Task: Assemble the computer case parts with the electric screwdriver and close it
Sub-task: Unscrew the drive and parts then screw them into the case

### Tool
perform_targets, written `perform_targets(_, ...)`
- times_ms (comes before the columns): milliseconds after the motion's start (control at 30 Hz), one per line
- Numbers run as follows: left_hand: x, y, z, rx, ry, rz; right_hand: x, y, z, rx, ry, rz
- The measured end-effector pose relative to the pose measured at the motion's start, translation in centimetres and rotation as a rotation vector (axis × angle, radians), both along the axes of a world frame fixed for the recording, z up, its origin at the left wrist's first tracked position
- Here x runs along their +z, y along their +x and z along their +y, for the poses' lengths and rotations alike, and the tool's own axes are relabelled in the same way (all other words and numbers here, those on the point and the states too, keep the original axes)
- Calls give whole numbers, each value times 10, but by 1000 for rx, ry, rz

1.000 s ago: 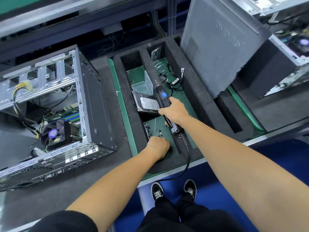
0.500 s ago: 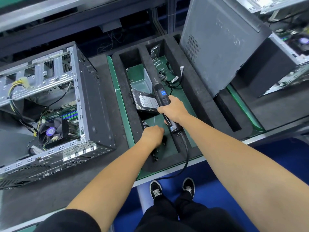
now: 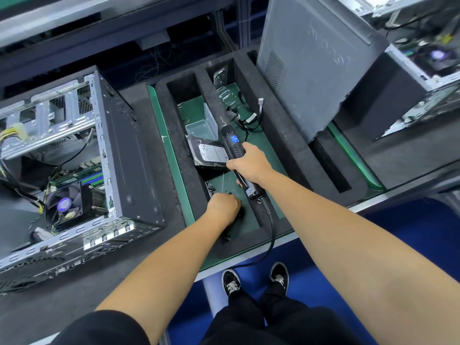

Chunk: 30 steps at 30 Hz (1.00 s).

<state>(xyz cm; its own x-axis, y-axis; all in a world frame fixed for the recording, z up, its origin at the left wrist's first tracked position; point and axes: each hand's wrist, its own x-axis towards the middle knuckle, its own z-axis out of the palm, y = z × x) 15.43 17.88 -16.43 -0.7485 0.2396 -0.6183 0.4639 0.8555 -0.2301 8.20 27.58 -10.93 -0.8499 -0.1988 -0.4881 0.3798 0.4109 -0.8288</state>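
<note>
My right hand (image 3: pixel 251 163) grips the black electric screwdriver (image 3: pixel 232 143) by its middle, tip pointing away from me, over the foam tray (image 3: pixel 282 136). My left hand (image 3: pixel 222 204) is curled, knuckles up, over a scatter of small black screws (image 3: pixel 211 189) on the tray's green floor. Its fingertips are hidden, so I cannot tell whether it holds any. The open computer case (image 3: pixel 124 155) lies to the left with its fan and motherboard exposed. A grey side panel (image 3: pixel 311 70) leans upright at the tray's right.
A hard drive (image 3: pixel 210 153) and a clear plastic box (image 3: pixel 199 128) lie in the same compartment beyond my left hand. Loose cables (image 3: pixel 246 118) lie in the neighbouring compartment. The screwdriver's cord (image 3: pixel 272 230) hangs over the bench edge. Another open case (image 3: pixel 423 78) stands at the far right.
My left hand has moved a little away from me along the tray floor, from the near end toward the screws by the hard drive. The right hand keeps hold of the screwdriver.
</note>
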Motion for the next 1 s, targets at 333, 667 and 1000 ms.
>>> perform_targets(333, 12, -14, -8, 194, 209, -28, -1, -1, 0, 7, 21, 14)
perform_targets(667, 34, -53, -45, 513, 534, 65, -1, -1, -1, 6, 50, 43)
perform_targets(1000, 24, -34, -30, 300, 280, 89, -1, -2, -1, 3, 28, 34)
